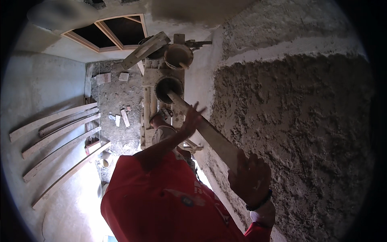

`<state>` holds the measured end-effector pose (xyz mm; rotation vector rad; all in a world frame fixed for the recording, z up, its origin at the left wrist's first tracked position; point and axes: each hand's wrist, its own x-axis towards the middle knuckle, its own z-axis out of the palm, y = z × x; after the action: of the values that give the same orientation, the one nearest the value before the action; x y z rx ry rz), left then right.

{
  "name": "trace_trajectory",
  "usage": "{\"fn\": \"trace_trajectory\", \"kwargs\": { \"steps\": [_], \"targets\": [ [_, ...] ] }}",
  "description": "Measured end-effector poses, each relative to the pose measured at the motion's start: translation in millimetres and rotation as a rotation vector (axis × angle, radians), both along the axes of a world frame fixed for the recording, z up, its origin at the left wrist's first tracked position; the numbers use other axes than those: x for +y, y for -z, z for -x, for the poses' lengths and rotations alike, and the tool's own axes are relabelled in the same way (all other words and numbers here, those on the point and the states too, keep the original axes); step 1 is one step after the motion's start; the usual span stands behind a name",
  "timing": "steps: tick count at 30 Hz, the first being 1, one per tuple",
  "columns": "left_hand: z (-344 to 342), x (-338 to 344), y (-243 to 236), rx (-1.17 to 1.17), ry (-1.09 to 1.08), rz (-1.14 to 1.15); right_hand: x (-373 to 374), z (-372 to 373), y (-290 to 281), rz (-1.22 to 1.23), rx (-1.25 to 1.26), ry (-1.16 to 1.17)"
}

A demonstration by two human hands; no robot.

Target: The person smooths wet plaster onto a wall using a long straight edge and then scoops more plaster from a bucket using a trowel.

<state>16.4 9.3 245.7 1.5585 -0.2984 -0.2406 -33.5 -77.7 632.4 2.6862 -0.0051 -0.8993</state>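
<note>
A long pale wooden board (215,141) slants across the middle, its far end over the mouth of a dark round bucket (168,89). My right hand (250,177), with a dark band at the wrist, closes round the board's near end. Farther along, my left hand (192,122) lies against the board with fingers spread and slightly blurred. To the right rises a wall of rough, dark plaster (282,129), close to the board and my right hand.
Beneath me is a plank scaffold (155,76). A second bucket (178,55), holding a stick-like handle, stands beyond the first, beside a loose plank (146,50). Several long boards (60,133) lean at the left wall. Rubble (125,117) lies on the floor; a wooden window frame (109,34) is far left.
</note>
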Motion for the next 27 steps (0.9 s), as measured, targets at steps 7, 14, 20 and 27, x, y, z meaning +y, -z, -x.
{"fn": "trace_trajectory", "kwargs": {
  "steps": [7,14,20,27],
  "targets": [
    [10.7,8.7,61.1,-0.166,0.090,-0.484,15.6,-4.1,0.1,-0.001,0.032,0.060],
    [-20.9,16.4,279.5,0.470,-0.040,-1.082,34.2,-12.4,-3.1,-0.060,0.058,0.046],
    [-79.4,10.5,202.5,0.836,-0.194,-0.859,27.3,-14.9,-8.2,-0.134,-0.211,-0.147],
    [-38.9,2.0,108.7,1.773,-0.313,0.242,-1.3,0.3,-143.8,-0.088,0.153,0.232]
  ]
}}
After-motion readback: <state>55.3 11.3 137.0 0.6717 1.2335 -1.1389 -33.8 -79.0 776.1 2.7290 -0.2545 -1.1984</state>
